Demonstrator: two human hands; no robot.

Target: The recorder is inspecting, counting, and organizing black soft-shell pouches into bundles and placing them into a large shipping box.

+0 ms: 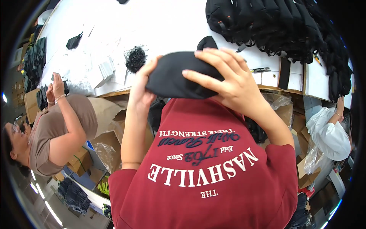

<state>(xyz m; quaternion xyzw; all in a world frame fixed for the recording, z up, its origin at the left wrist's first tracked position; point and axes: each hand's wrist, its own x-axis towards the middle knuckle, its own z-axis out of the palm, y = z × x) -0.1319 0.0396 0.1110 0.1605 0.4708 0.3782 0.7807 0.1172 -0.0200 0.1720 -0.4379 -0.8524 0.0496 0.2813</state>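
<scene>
A rounded black fabric pouch is held up in front of my chest, level with the table's near edge. My left hand grips its left end, with the fingers partly hidden behind the fabric. Across the right side lies my right hand, its fingers spread over the upper face and bent around the cloth. A black flap sticks up behind the pouch; whether it belongs to it I cannot tell. Thread snips lie on the table to the right of my right hand.
On the white table are a tangle of black threads, a white stack, a small black pouch and a black strip. Black bags pile up far right. Co-workers stand left and right.
</scene>
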